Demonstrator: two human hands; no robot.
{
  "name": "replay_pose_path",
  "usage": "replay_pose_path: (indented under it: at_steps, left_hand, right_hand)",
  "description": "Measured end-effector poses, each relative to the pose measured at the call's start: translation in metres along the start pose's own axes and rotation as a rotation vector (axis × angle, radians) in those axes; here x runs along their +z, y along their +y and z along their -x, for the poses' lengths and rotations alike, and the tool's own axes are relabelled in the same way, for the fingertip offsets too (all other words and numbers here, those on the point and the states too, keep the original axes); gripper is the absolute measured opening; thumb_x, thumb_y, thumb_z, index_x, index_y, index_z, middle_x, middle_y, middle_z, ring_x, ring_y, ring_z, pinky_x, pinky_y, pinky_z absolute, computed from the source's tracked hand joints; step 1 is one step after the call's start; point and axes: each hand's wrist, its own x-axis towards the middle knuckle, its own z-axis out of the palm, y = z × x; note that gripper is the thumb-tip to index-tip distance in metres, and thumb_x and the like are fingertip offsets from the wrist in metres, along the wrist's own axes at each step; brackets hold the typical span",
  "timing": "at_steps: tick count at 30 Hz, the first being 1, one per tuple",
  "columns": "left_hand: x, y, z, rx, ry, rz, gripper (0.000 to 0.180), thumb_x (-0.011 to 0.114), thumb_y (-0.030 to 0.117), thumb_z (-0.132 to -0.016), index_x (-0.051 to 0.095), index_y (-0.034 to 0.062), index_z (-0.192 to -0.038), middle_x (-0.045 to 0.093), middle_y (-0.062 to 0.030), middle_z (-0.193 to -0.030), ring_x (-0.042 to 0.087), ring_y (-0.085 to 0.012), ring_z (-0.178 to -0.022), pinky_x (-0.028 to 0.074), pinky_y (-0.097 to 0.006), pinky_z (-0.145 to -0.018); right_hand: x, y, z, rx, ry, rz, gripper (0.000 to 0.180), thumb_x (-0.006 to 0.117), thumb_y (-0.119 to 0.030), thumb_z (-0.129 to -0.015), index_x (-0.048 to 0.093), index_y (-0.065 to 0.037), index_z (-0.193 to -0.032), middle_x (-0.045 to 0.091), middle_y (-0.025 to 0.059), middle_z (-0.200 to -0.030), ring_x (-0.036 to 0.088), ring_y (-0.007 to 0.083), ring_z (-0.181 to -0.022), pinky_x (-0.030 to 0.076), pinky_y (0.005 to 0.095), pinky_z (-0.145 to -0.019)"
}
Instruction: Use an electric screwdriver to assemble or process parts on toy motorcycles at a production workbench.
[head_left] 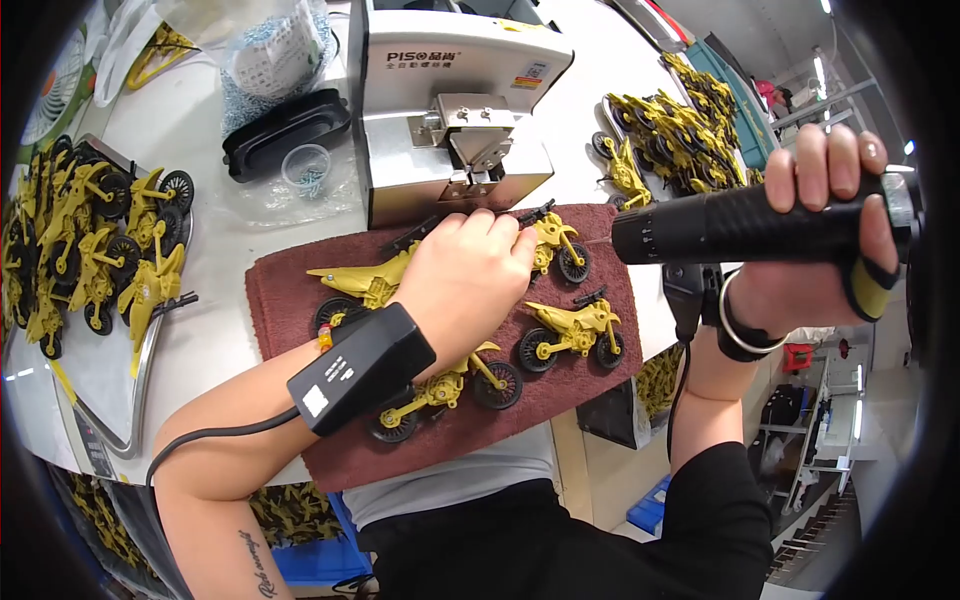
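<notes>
My right hand (815,215) is wrapped around a black electric screwdriver (700,222), held level above the right edge of a brown towel (600,385). Its thin bit points left, close to the front wheel of a yellow toy motorcycle (548,240). Over that toy's rear part my left hand (470,285) is closed, fingers curled and partly hiding it. Other yellow toy motorcycles lie on the towel: one (575,328) at the right, one (440,392) at the near side, and one (365,282) by my left wrist. Black boxes with cables are strapped to both wrists.
A silver screw-feeding machine (420,85) stands right behind the towel. To its left are a black tray (285,135), a small clear cup of screws (308,170) and a bag of screws (275,60). Toy motorcycles are piled at far left (75,230) and far right (675,130).
</notes>
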Motion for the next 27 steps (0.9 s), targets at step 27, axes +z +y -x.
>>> replay_pose_path:
  at_steps: [27]
  left_hand:
    - [0.001, -0.002, 0.002, -0.022, -0.006, 0.019, 0.032, 0.065, 0.018, -0.082, 0.063, 0.0014, -0.109, 0.06, -0.0073, -0.091, 0.058, -0.022, -0.086, 0.048, -0.034, -0.077]
  right_hand:
    - [0.079, 0.062, -0.051, -0.03, 0.088, -0.046, 0.032, 0.064, -0.014, -0.081, 0.05, -0.001, -0.107, 0.053, 0.0089, -0.071, 0.056, 0.0215, -0.06, 0.05, 0.0349, -0.052]
